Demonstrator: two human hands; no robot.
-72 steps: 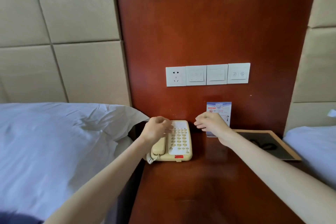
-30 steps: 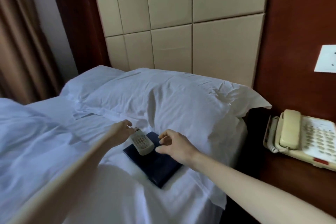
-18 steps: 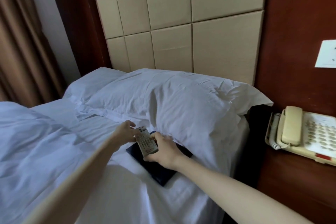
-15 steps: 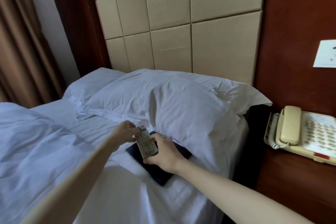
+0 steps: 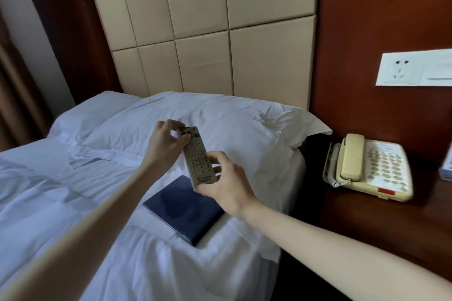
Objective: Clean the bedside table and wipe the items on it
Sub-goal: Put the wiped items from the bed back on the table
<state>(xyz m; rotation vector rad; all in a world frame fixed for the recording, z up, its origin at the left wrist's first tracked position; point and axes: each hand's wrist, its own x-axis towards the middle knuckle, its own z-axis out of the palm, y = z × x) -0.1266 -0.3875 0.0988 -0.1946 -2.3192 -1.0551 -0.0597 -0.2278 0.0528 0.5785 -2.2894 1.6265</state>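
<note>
Both hands grasp the remote (image 5: pixel 197 157), left hand (image 5: pixel 164 144) pinching its top, right hand (image 5: pixel 226 184) its bottom, above a blue folder (image 5: pixel 182 210).

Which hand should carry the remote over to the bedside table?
Probably right: the right hand grips the remote at its lower end, nearer the bedside table; the left hand pinches its top.
</note>
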